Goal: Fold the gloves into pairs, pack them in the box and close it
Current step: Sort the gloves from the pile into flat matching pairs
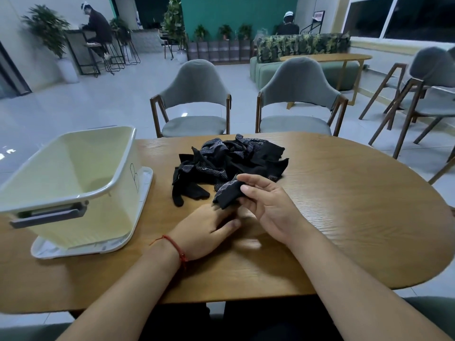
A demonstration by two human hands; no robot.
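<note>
Oval wooden counter (344, 217), rounded at the right edge. At the left edge: pale box (123, 166), open on top, standing on a white lid (145, 183), grey handle turned to the near edge. Toward the far edge, about midway along: tangled heap of black gloves (231, 158) with dotted palms, bare wood between heap and box. Behind the far edge, two grey chairs (194, 99) pushed up close. Nothing between hands and heap or between heap and box.

Just on the near side of the heap: one glove (227, 193), touching the heap, pinched by the right hand (268, 205) between thumb and curled fingers, palm turned left, forearm reaching in from the near right corner. Left hand (204, 230) palm down and low over the counter, fingers straight and loosely spread, tips at the near end of that glove; contact blurred, cannot tell. Red string (174, 244) round the left wrist.
</note>
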